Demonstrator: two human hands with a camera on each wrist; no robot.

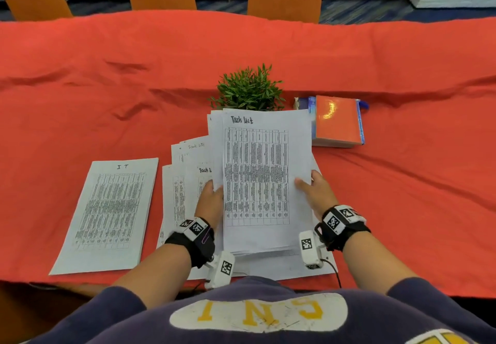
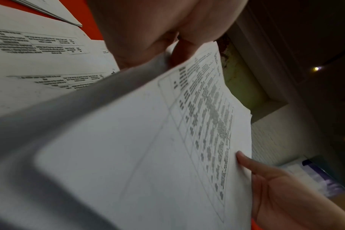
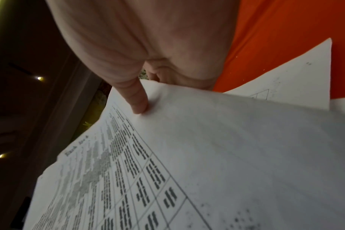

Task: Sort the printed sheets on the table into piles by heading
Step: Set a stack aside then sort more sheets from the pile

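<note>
Both hands grip a stack (image 1: 265, 182) of sheets headed "Task List", lifted off the red cloth (image 1: 107, 88): the left hand (image 1: 210, 198) pinches its left edge, the right hand (image 1: 316, 193) its right edge, thumb (image 3: 136, 99) on top. On the cloth to the left lie loose "Task List" sheets (image 1: 185, 182) and, further left, an "IT" pile (image 1: 110, 215). A plant (image 1: 248, 90) and a book (image 1: 336, 121) sit behind.

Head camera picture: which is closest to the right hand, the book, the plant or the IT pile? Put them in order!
From the right hand, nearest first:
1. The orange book, just beyond the hand, a little to the right.
2. The green plant, farther back, past the top of the held sheets.
3. The IT pile, far over on the left.
</note>
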